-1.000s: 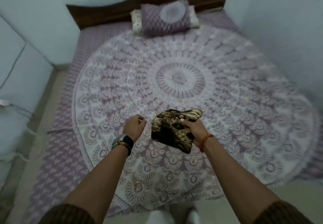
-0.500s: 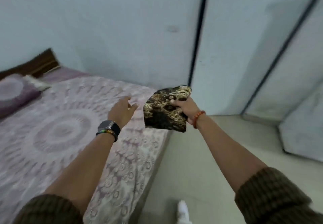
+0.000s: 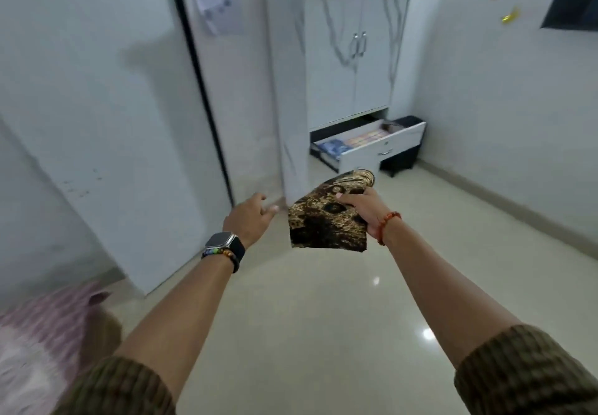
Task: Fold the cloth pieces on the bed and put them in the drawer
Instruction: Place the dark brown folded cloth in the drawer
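The folded black-and-gold patterned cloth [image 3: 328,220] is up in the air, pinched in the right hand [image 3: 364,209], thumb pressed on top and the other fingers tucked behind it, so that grip is clamped firmly on the fabric while its lower edge hangs free. The left hand [image 3: 250,217] reaches forward just beside it, fingers spread apart, holding nothing. Ahead, well apart from both hands, stands the tall white two-door wardrobe [image 3: 352,52], and below its doors the white pull-out drawer [image 3: 382,149] is already open, with what look like stacked folded pieces inside, bluish at the left end and paler, striped ones further along; exactly what they are is too small to tell. A glossy cream tiled floor [image 3: 307,317] stretches between the person and that drawer, and a blurred corner of the pink-and-white patterned bed [image 3: 42,343] sits at lower left. On progress: this piece looks folded and is in transit, so the folding step for it reads as done; what is left is crossing the floor and setting it down in the open drawer, probably in free space beside the stacks. Whether more cloth waits on the bed cannot be judged, since only its corner shows.
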